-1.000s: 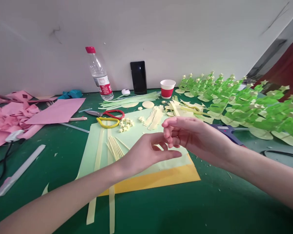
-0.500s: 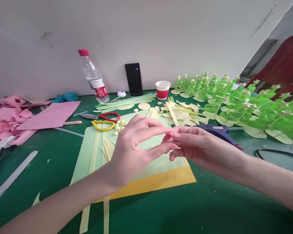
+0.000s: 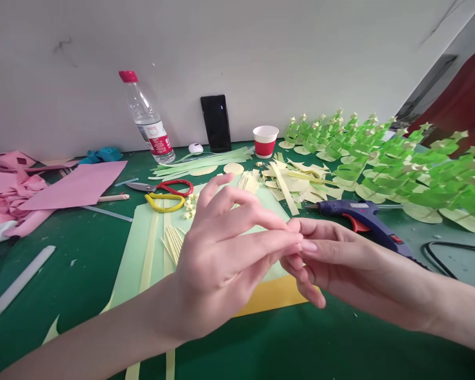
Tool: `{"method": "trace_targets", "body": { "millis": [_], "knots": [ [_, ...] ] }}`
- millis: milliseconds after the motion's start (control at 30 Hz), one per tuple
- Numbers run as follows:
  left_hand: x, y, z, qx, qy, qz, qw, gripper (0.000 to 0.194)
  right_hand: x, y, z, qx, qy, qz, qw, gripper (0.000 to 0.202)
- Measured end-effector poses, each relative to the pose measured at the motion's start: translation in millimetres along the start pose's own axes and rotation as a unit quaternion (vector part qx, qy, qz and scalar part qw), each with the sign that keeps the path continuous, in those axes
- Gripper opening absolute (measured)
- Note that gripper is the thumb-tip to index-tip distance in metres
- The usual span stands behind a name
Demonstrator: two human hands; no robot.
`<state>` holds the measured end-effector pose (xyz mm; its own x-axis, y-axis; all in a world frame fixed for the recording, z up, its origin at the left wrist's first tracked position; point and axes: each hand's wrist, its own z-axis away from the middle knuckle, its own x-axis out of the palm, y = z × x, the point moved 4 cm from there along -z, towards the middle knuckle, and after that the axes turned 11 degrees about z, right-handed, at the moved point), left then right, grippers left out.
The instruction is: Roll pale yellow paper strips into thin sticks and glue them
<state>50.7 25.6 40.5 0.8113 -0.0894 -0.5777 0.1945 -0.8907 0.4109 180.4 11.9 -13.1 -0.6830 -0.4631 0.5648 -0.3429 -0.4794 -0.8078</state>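
"Well, how far along are we with all this paper?"

"A good way, we'd judge. The star-topped green paper pieces [image 3: 415, 182] crowd the right side of the counter [image 3: 83, 285], and they look complete to us."

"And the small pale stars [image 3: 189, 207]?"

"Those sit in a little pile on the light green sheet [image 3: 136, 237], just beside the scissors [image 3: 153, 188] and partly hidden behind our left hand [image 3: 221, 258]. They seem folded already, but they stand apart from any green piece."

"So what do we have left?"

"Two long pale strips [image 3: 147, 264] lie flat and unfolded across that sheet, with a fan of thin pale rods [image 3: 173, 244] near them. We'd count all that as unused. The glue gun [image 3: 364, 208] lies on the counter just past our right hand [image 3: 340, 258], and neither of us is touching it."

"Are we gripping anything?"

"We can't tell. Both hands are raised above the counter with the fingertips meeting, thumb and forefinger of the right drawn together as if to pinch. Our own fingers cover whatever might be between them. If there is a piece there, it's in midair at our fingertips, and we can't say how nearly finished it is."
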Motion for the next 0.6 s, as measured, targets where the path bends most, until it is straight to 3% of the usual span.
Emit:
{"method": "trace_targets", "body": {
  "millis": [267,600],
  "knots": [
    [2.2,0,-5,0.010,0.011,-0.021,1.000,0.020,5,6,-1,0.009,-0.066,-0.013,0.998,0.026],
    [1.6,1,-6,0.010,0.031,-0.050,0.998,0.013,8,14,-1,0.050,-0.075,-0.032,0.995,0.031]
  ]
}}
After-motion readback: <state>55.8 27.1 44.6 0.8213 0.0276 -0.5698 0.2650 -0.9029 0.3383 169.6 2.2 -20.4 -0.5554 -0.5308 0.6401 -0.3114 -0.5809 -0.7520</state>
